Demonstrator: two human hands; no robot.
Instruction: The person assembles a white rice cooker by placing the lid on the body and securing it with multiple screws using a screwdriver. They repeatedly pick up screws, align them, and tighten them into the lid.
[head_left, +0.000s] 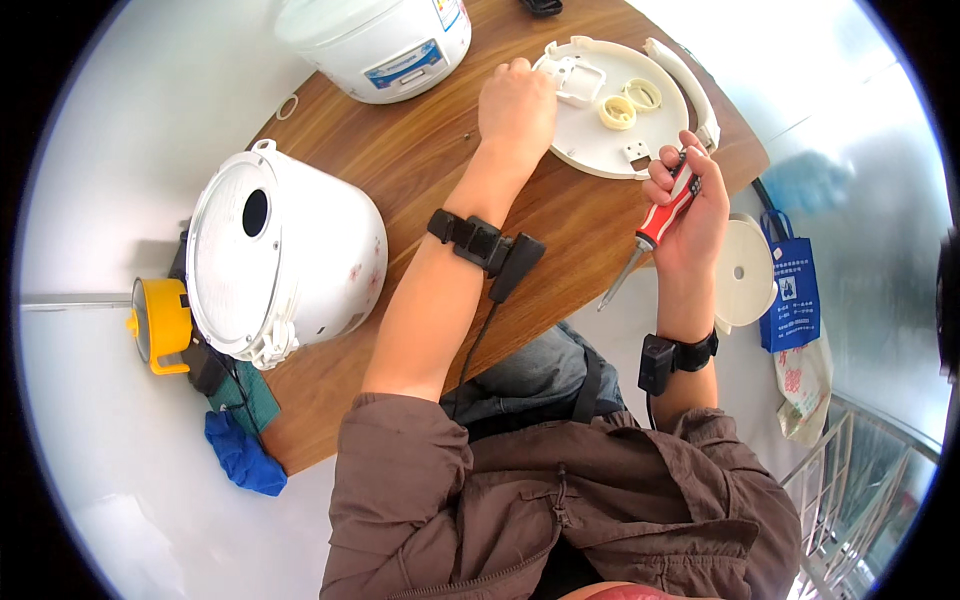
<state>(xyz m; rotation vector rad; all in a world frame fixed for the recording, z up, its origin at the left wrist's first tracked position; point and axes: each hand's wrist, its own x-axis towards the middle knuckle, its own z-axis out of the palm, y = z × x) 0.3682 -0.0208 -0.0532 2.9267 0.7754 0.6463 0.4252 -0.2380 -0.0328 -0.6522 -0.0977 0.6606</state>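
Note:
A round white cooker lid point(600, 140) lies on the wooden table point(420, 160), inner side up, with small plastic fittings on it. My left hand point(515, 105) rests on its left edge, fingers closed on a square white fitting point(578, 82). My right hand point(688, 205) is at the lid's near right edge, gripping a red-and-white screwdriver point(662, 215) whose shaft points down toward me, off the table edge. Both wrists wear black bands with cables.
A white rice cooker body point(290, 260) lies on its side at the table's left, base toward me. Another white cooker point(380, 40) stands at the far edge. A yellow object point(160, 325), blue cloth point(245, 455), a round white disc point(745, 270) and blue bag point(790, 290) sit around the table.

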